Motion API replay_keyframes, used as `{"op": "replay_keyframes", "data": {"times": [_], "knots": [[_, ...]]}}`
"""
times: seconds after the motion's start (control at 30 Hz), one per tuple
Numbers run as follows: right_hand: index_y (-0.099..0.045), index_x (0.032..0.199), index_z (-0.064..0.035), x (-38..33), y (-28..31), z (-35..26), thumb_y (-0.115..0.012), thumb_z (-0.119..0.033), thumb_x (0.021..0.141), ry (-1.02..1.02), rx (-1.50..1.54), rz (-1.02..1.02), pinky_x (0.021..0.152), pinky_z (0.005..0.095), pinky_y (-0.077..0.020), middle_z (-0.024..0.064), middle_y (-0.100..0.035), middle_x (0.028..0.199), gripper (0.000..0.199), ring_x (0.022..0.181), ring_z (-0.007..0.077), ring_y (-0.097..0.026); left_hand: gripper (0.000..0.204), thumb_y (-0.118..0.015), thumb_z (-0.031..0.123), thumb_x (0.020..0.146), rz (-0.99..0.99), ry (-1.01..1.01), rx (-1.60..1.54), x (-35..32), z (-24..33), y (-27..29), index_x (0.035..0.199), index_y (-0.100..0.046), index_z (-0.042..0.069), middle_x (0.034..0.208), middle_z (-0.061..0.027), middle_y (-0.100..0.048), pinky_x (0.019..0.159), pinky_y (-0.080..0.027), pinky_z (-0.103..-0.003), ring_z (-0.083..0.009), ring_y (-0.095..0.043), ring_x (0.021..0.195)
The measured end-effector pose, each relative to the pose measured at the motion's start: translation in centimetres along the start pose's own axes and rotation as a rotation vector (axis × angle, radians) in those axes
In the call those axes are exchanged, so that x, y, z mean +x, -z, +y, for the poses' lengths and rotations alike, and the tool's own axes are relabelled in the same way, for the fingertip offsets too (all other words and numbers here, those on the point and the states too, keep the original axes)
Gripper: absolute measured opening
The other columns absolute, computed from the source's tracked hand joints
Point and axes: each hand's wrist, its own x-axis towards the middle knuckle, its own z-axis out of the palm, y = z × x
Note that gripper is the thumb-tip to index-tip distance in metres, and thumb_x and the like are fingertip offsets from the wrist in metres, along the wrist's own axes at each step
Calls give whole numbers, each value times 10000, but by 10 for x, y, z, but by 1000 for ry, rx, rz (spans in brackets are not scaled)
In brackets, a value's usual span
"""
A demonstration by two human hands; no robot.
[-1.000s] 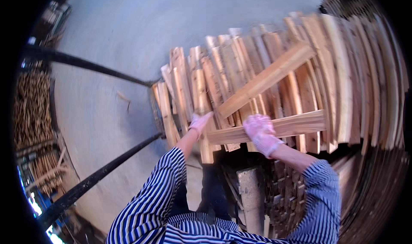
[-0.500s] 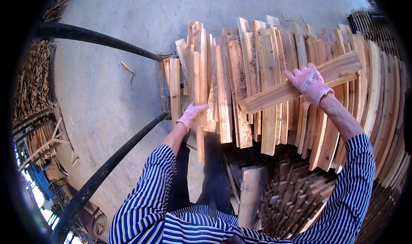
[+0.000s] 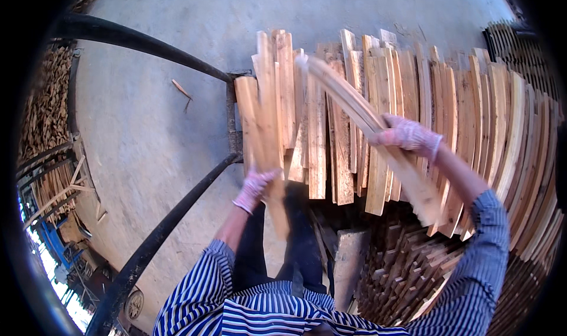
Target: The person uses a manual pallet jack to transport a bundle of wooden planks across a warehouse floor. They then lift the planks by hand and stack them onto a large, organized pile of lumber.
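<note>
While the right hand (image 3: 407, 137) grips lumber (image 3: 413, 185), a rack (image 3: 47, 159) apparently holds sticks (image 3: 47, 100).

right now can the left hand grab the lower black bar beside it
Probably not without letting go: the lower black bar looks close, but the left hand appears to be gripping a blurred board.

The only view looks steeply down from the wearer's head, through the left of two fisheye lenses worn side by side, with its top facing ahead over the concrete floor (image 3: 283, 8) at twelve o'clock. The striped shirt (image 3: 263, 315), at six o'clock, is very near the lens; the row of boards (image 3: 406, 85) is farther off, spreading from the centre to three o'clock, where its edges bow along the rim. Black darkens the corners.
</note>
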Motion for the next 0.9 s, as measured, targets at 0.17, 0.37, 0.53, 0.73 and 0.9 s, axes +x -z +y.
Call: {"op": "replay_keyframes", "data": {"times": [0.17, 0.37, 0.53, 0.73, 0.9], "knots": [[-405, 1532, 45, 92, -101, 43, -888, -420, 794, 147, 780, 81, 1135, 405, -405, 168, -582, 1448, 997, 1372, 220, -493, 843, -858, 232, 830, -2, -362, 670, -54, -72, -141, 1497, -378, 42, 1324, -163, -622, 1042, -548, -415, -266, -647, 1181], [-690, 1183, -52, 166, -131, 173, -857, -283, 848, 265, 1174, -110, 801, 392, -658, 116, -744, 1045, 440, 940, 222, -722, 1004, -888, 431, 750, 33, -46, 1203, -91, -17, -201, 1501, -392, -15, 1396, -253, -570, 1109, -461, -407, -365, -566, 1312], [-693, 1224, -70, 125, -143, 167, -834, -465, 846, 299, 993, 181, 827, 329, -608, 73, -716, 1081, 565, 928, 176, -688, 888, -878, 435, 754, -18, -224, 1062, -72, -3, -166, 1416, -496, -18, 1277, -222, -639, 1014, -517, -430, -307, -640, 1175], [-689, 1174, 16, 73, -119, 174, -884, -555, 750, 184, 858, 43, 960, 328, -561, 67, -719, 1108, 737, 1039, 173, -693, 963, -885, 499, 741, 696, -426, 1169, 77, 19, -51, 1391, -468, -76, 1265, -267, -636, 947, -555, -427, -351, -670, 1100], [-650, 1248, 58, 70, -154, 245, -883, -581, 721, 150, 854, 210, 889, 372, -609, 129, -735, 1113, 861, 1020, 236, -728, 1098, -902, 486, 699, 823, -94, 1114, 204, -3, -13, 1472, -343, -58, 1362, -295, -595, 1024, -510, -445, -409, -618, 1244]]}}
